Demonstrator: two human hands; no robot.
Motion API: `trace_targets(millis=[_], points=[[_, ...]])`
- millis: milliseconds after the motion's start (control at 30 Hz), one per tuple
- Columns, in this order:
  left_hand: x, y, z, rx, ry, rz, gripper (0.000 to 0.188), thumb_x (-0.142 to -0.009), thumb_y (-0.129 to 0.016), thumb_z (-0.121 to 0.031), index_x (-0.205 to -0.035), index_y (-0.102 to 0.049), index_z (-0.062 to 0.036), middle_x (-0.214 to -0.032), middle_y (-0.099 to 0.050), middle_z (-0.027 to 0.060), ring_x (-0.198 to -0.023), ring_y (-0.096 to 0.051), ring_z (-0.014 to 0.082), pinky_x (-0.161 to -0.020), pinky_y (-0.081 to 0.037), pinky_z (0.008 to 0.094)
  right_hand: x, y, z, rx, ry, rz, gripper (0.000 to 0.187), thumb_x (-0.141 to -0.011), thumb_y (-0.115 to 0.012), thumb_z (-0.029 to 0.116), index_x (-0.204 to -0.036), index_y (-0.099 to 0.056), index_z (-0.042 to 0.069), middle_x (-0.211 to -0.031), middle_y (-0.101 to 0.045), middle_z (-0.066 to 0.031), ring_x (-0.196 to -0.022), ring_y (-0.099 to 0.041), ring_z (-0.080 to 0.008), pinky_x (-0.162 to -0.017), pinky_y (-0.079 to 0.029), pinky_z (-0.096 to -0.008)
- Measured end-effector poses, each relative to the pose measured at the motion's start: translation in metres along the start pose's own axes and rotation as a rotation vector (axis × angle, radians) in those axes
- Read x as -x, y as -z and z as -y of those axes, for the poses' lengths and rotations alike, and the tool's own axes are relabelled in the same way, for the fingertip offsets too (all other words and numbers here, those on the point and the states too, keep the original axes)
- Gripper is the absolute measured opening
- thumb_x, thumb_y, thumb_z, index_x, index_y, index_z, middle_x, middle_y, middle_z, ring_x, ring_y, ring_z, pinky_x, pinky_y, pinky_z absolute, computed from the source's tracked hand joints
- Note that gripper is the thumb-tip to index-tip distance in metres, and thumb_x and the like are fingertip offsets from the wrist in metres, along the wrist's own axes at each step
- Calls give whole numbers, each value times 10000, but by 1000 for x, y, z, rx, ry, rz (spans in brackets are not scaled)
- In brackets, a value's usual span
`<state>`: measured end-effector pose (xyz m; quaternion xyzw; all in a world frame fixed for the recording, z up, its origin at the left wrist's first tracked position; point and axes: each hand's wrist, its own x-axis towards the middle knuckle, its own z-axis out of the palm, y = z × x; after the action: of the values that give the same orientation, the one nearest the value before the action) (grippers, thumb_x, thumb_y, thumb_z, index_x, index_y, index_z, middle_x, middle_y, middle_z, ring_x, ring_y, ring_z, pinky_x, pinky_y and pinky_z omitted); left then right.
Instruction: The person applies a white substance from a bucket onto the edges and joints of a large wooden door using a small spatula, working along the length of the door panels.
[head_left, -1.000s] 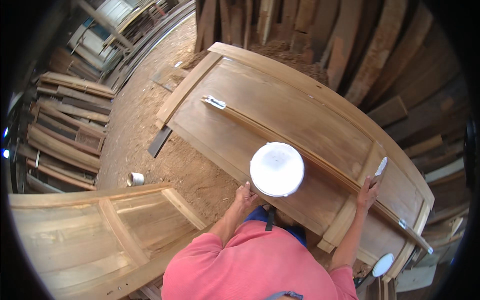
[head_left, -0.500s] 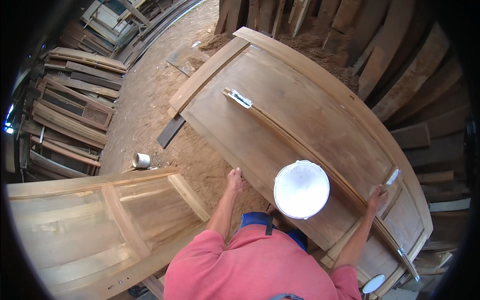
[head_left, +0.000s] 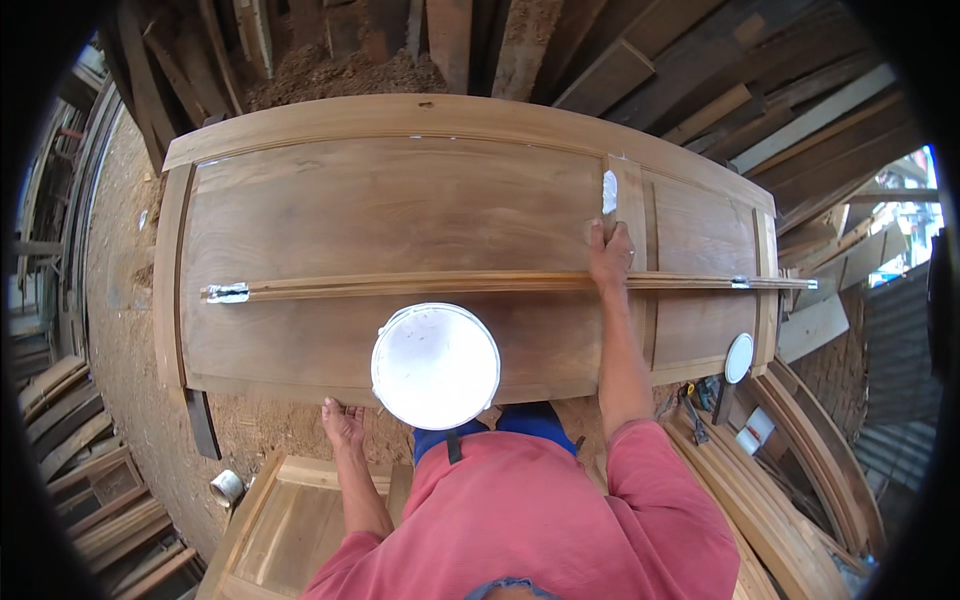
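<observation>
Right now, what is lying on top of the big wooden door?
On the wooden door lie a white bucket, a long wooden strip and a small white lid. The right hand presses a putty knife; the bucket hides the wood beneath.

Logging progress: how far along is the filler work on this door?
Done: a white patch on the upright rail and smears at both ends of the long strip. In hand: the right hand presses a white-tipped blade to that rail; the left hand grips the door edge by the open white bucket. Left: most of the wood shows bare.
</observation>
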<state>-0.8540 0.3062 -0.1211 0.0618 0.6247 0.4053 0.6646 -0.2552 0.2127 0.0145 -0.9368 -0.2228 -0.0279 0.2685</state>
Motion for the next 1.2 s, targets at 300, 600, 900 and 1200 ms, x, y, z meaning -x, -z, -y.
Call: trace_targets(millis=[300, 600, 900, 1200], points=[[20, -10, -3, -28, 31, -51, 499, -1057, -465, -475, -1375, -467, -90, -1353, -533, 101, -1171, -557, 286, -962, -515, 454, 4, -13, -3, -387, -147, -216, 418, -990, -597, 375, -897, -573, -32, -765, -660, -214, -724, -647, -385, -677, -489, -482], [24, -12, 0, -25, -26, 8, 555, -1049, -479, -492, -1470, -374, -146, -1442, -451, 122, -1190, -546, 346, -864, -563, 478, 5, -9, -7, -415, -77, -222, 427, -1022, -550, 363, -862, -593, -30, -753, -676, -148, -696, -647, -265, -667, -493, -408], [7, 2, 5, -47, 37, 28, 610, -1028, -496, -536, -1464, -356, -132, -1404, -468, 135, -1157, -561, 336, -913, -530, 484, 2, -13, -22, -346, -101, -122, 420, -1003, -579, 397, -891, -541, -6, -749, -608, -199, -724, -605, -379, -685, -453, -489], [2, -8, 7, -94, 59, -61, 678, -1011, -477, -606, -1460, -378, -107, -1407, -444, 129, -1134, -568, 271, -924, -529, 433, 30, 46, -1, -696, -107, -218, 371, -973, -633, 331, -874, -557, -19, -749, -666, -168, -676, -637, -321, -668, -493, -428]])
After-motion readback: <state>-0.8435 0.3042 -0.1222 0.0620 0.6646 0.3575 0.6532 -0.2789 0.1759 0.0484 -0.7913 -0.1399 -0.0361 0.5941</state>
